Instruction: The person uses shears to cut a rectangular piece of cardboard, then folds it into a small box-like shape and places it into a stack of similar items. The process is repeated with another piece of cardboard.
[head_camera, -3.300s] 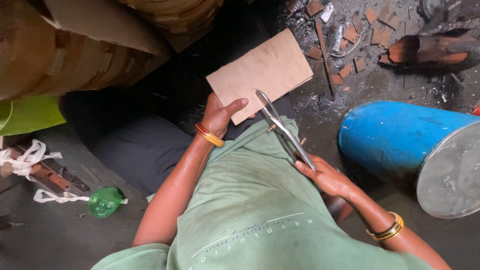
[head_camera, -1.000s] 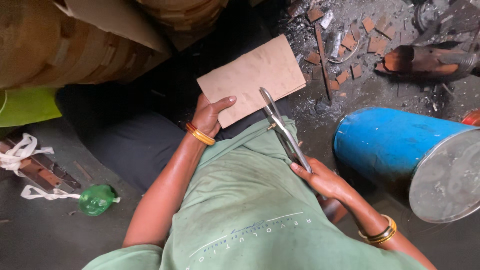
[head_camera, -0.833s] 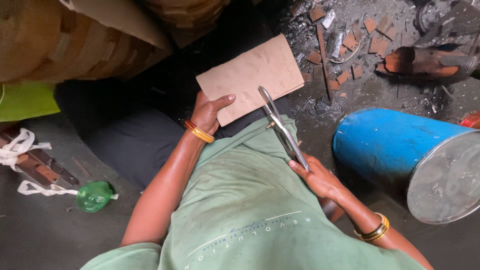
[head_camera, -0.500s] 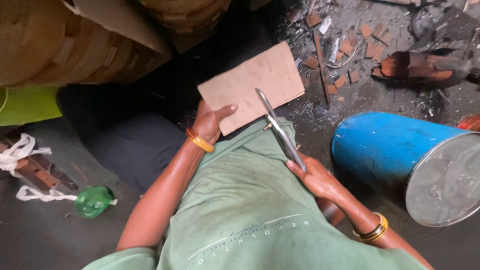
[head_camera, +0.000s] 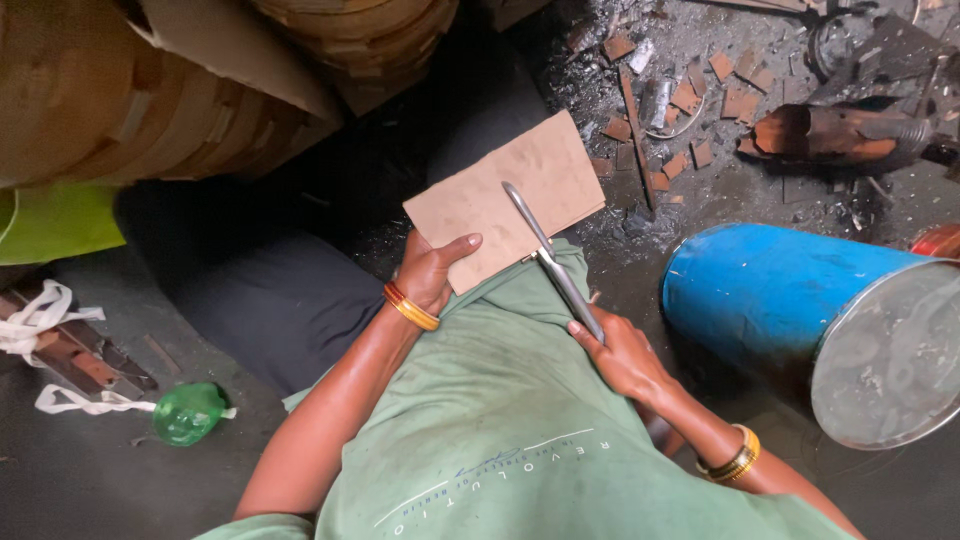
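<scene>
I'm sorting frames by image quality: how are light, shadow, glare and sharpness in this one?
Head view: soft, even light; the brown sheet, scissors, left hand and right hand look sharp. Deep shadow swallows the floor above the sheet. Mild glare on the blue drum and its metal end. Edges bend slightly, as with a wide lens.

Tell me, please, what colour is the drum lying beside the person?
Blue drum, with a grey metal end; the head view shows it.

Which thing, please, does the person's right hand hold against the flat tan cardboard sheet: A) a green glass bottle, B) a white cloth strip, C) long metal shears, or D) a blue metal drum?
C: the right hand grips long metal shears whose blades lie across the flat tan cardboard sheet held by the left hand.
</scene>
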